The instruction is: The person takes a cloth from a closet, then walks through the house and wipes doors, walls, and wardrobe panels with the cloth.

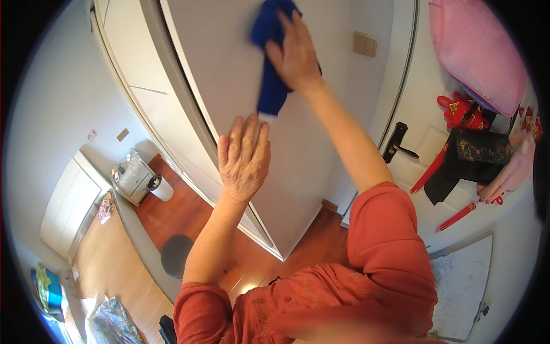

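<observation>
My right hand reaches up and presses a dark blue cloth against the side panel of a white wardrobe. The cloth hangs down below the palm, and its upper part is bunched under the fingers and slightly blurred. Lower and to the left, my left hand lies flat on the same panel with its fingers stretched upward. It holds nothing. A small pale patch shows on the panel just above the left fingertips, under the cloth's lower end.
At right, a white door with a dark handle carries hanging bags and red tasselled ornaments. A wall switch is beside the panel. A bed, nightstand, white bin and round dark stool stand at left.
</observation>
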Demonstrator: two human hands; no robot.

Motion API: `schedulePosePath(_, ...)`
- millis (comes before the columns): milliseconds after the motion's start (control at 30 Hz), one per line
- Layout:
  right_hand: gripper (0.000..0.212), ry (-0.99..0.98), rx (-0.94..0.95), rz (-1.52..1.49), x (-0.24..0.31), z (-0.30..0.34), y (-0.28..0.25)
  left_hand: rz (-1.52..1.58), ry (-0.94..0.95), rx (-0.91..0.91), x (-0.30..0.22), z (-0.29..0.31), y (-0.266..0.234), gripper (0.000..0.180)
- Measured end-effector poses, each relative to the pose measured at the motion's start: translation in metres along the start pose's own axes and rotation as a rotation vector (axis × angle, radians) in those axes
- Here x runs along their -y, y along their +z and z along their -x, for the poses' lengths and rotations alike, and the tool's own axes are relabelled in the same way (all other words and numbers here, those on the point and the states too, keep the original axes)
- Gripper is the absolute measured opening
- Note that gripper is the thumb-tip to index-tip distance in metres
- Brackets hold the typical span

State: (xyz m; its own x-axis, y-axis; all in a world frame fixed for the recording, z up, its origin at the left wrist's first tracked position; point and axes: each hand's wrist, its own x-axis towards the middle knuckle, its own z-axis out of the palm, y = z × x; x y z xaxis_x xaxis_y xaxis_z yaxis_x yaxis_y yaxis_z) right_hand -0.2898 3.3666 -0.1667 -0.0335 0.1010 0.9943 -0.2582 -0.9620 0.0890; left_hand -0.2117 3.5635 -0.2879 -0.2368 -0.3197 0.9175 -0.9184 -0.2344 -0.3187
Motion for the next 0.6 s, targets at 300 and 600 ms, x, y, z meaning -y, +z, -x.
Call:
schedulePosePath(300,0.054,0.306,-0.058,0.042,-0.173,-0.023,0.0,-0.043,0.025,0.057,-0.001,-0.002,-0.001,0.032)
schedulePosePath(600,0.055,0.608,-0.054,0.004,-0.258,0.178,0.013,-0.227,0.064,0.164,0.002,0.005,-0.007,0.031)
